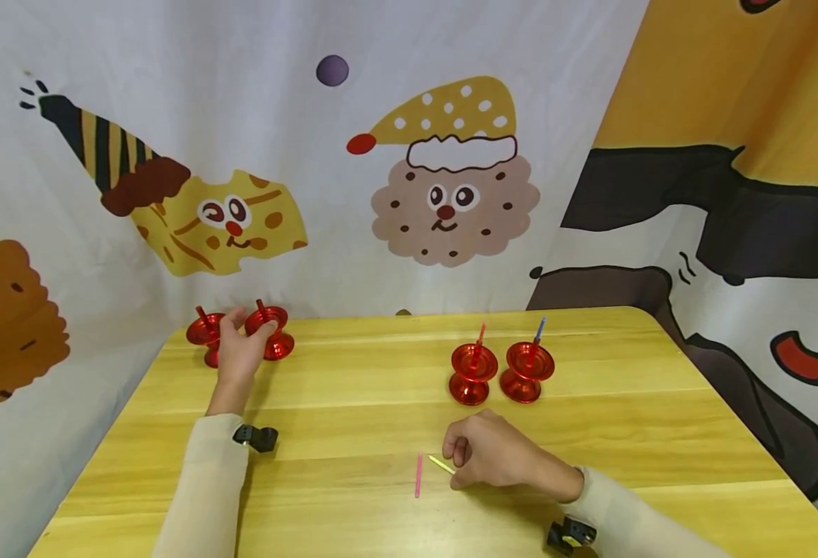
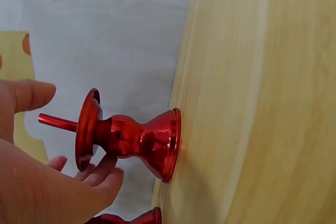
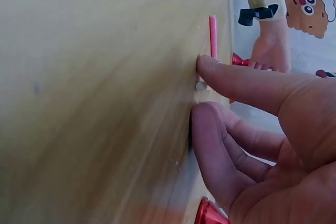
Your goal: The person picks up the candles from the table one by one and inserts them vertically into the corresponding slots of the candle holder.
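At the table's far left, my left hand (image 1: pixel 241 353) reaches around the red metal candle holder (image 1: pixel 279 346). In the left wrist view its fingers lie beside the stem under the dish, while the thumb stands apart above. A second red candle holder (image 1: pixel 202 332) is just left of that hand. Near the front, my right hand (image 1: pixel 499 451) is low over the table at a thin yellow candle (image 1: pixel 440 464). Its thumb and forefinger are spread on either side of the candle's end. A pink candle (image 1: pixel 419 475) lies beside the yellow one.
Two more red candle holders stand right of centre, one with a pinkish-red candle (image 1: pixel 481 334), the other with a blue candle (image 1: pixel 540 329). The wooden table (image 1: pixel 353 387) backs onto a cartoon-printed curtain (image 1: pixel 332 194).
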`<state>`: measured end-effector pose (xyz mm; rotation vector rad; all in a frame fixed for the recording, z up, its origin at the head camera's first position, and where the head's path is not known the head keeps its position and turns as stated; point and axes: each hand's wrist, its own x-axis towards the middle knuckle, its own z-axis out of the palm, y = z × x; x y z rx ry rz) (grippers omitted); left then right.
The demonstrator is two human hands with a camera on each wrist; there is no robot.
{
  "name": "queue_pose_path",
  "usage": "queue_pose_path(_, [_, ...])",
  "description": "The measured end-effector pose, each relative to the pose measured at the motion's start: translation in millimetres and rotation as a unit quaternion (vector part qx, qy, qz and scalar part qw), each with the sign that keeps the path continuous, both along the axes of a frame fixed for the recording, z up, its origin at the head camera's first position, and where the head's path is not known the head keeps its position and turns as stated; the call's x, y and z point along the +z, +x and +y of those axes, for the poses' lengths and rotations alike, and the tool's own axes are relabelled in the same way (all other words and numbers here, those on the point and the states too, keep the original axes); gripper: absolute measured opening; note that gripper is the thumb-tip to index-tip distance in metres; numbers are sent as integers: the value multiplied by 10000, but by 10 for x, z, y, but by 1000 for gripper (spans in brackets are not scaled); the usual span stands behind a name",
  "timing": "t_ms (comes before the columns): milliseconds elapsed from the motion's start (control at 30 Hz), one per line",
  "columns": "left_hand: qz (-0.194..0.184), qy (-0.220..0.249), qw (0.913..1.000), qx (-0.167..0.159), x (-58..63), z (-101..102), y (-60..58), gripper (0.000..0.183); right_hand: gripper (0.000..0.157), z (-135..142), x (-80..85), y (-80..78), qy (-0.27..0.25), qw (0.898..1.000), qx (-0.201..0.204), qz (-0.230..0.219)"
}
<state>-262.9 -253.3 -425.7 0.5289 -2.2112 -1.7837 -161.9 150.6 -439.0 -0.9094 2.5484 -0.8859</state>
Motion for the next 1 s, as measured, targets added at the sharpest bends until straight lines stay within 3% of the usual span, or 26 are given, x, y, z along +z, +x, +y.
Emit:
queue_pose_path(333, [-157, 176, 9992, -320, -18, -41, -8, 84, 29, 40, 7, -47, -39, 9999, 89, -121])
queue_pose_path(733, [-254, -55, 9962, -830, -56, -51, -36, 88, 27, 54, 10, -58, -65, 9994, -55, -330])
queue_pose_path(1000, [-256, -52, 9947, -997, -114, -35, -56, 89, 24, 52, 6, -57, -85, 9998, -33, -183])
